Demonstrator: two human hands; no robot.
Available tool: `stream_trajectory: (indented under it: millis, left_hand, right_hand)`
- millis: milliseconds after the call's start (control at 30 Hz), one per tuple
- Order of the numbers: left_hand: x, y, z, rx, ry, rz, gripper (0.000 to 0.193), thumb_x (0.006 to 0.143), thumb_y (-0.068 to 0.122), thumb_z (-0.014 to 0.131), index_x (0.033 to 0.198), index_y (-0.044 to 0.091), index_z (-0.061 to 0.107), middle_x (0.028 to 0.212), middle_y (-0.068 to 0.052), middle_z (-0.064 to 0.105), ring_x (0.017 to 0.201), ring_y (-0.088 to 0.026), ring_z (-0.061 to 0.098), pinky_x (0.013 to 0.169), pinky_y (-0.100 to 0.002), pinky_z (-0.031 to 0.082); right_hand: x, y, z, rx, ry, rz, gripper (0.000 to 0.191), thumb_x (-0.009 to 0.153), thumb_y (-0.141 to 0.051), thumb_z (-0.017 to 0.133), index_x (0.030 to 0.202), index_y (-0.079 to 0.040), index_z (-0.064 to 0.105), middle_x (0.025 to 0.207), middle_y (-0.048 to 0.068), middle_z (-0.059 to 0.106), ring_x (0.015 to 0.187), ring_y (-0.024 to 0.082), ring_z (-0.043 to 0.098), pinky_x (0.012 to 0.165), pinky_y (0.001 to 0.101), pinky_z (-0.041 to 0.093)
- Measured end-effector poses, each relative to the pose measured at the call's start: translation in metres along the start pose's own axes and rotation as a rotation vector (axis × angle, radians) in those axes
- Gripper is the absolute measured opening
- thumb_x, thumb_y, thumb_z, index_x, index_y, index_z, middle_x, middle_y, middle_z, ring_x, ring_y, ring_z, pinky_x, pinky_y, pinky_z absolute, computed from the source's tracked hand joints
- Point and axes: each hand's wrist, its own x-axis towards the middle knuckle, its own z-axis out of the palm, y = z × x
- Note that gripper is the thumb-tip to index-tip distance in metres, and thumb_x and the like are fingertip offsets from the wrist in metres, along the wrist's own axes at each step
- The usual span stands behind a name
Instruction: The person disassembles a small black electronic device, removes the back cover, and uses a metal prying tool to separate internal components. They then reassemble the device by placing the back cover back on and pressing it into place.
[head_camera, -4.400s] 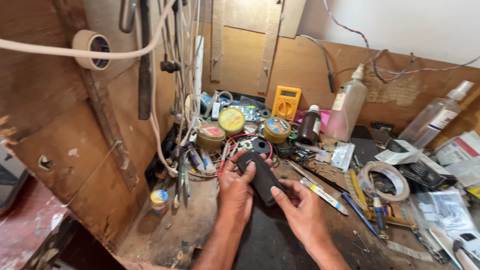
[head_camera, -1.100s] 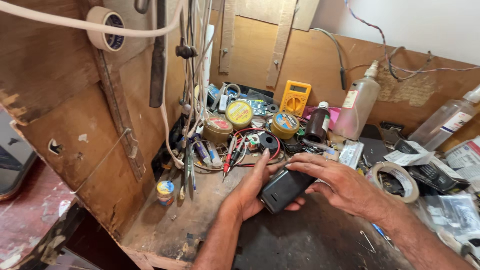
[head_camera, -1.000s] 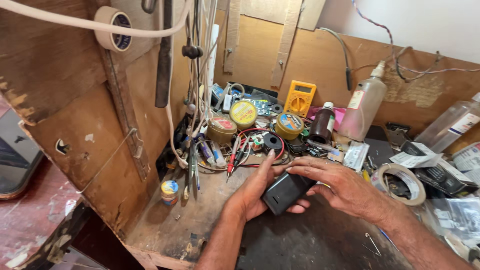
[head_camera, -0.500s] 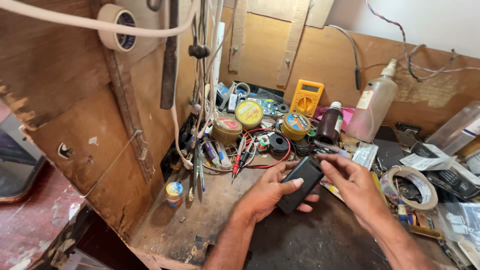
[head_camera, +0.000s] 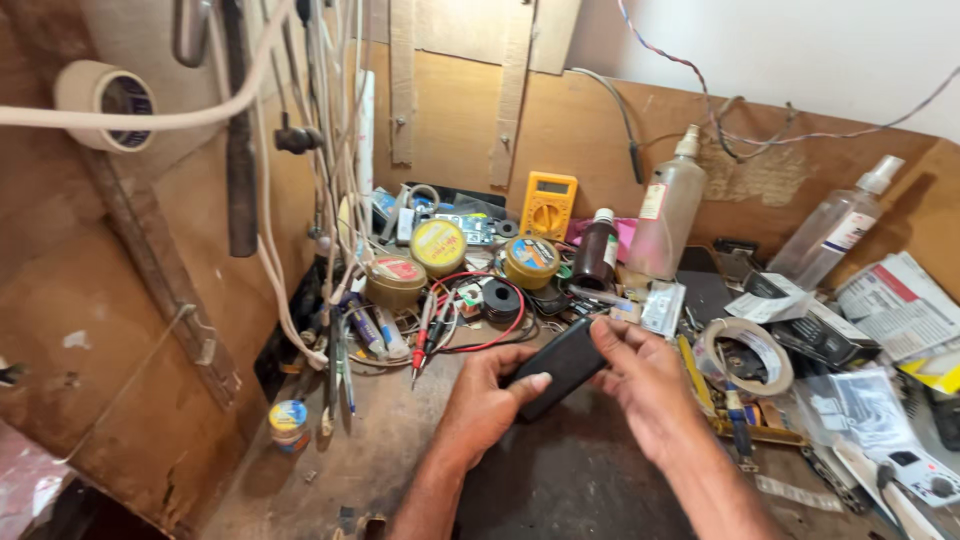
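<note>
Gripped between both hands at picture centre: a flat black phone-like slab (head_camera: 562, 365), tilted, upper end toward 1 o'clock. Left hand (head_camera: 487, 400) wrapped round its lower end from 8 o'clock, thumb pressed flat across the face. Right hand (head_camera: 645, 385) clasping the upper end from 4 o'clock, fingertips pinching the top edge. Held just above the dark worn bench top (head_camera: 560, 480).

Beyond the slab, at 11 o'clock: red and black probe leads (head_camera: 430, 335), a black tape roll (head_camera: 500, 298), round yellow-lidded tins (head_camera: 438, 246). At 12 o'clock, a yellow multimeter (head_camera: 547, 205) leaning on the back board. At 1 o'clock, a dark bottle (head_camera: 597, 252) just beside a tall cloudy bottle (head_camera: 668, 212). At 3 o'clock, a pale tape ring (head_camera: 748, 352).
</note>
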Motion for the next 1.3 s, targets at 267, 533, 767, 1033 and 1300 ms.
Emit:
stream_trajectory:
  millis: [267,533,767,1033,1300]
  left_hand:
    - [0.001,-0.007,0.006,-0.106,0.148,0.037,0.032,0.081,0.001,0.078,0.112,-0.006,0.075,0.098,-0.010,0.081,0.082,-0.011,0.072,0.075,-0.025,0.058]
    - [0.002,-0.007,0.009,-0.050,0.104,0.100,0.034,0.079,-0.002,0.080,0.112,-0.003,0.077,0.096,-0.008,0.081,0.081,-0.011,0.074,0.075,-0.025,0.060]
    - [0.000,-0.005,0.005,-0.106,0.152,0.046,0.033,0.077,-0.005,0.079,0.109,-0.006,0.079,0.095,-0.012,0.082,0.078,-0.013,0.074,0.070,-0.027,0.060]
    - [0.008,-0.013,0.010,-0.076,0.172,0.196,0.037,0.091,0.010,0.074,0.124,-0.001,0.063,0.109,-0.005,0.076,0.094,-0.008,0.072,0.078,-0.024,0.061]
    - [0.006,-0.015,0.003,-0.163,0.299,0.090,0.021,0.088,0.010,0.071,0.107,0.001,0.071,0.091,-0.002,0.077,0.075,-0.009,0.070,0.061,-0.026,0.059]
  right_hand:
    - [-0.017,0.040,0.016,-0.075,0.008,-0.145,0.018,0.087,-0.011,0.078,0.100,0.001,0.074,0.088,0.006,0.075,0.073,0.012,0.067,0.068,0.0287,0.057]
    - [-0.015,0.041,0.008,0.010,0.015,-0.183,0.020,0.091,-0.011,0.075,0.107,0.001,0.076,0.087,0.003,0.074,0.071,0.009,0.061,0.066,0.0261,0.051]
    - [-0.032,0.049,0.026,-0.254,0.059,-0.300,0.018,0.086,-0.009,0.078,0.101,0.002,0.077,0.083,0.003,0.076,0.069,0.008,0.068,0.065,0.0262,0.058]
    - [-0.057,0.033,0.046,-0.827,0.251,-0.679,0.035,0.080,-0.011,0.079,0.114,-0.003,0.078,0.089,0.009,0.069,0.075,0.020,0.068,0.066,0.0313,0.055]
    - [-0.050,0.027,0.047,-0.736,0.178,-0.695,0.038,0.088,-0.027,0.075,0.116,-0.002,0.072,0.096,0.009,0.068,0.074,0.019,0.063,0.064,0.0313,0.052]
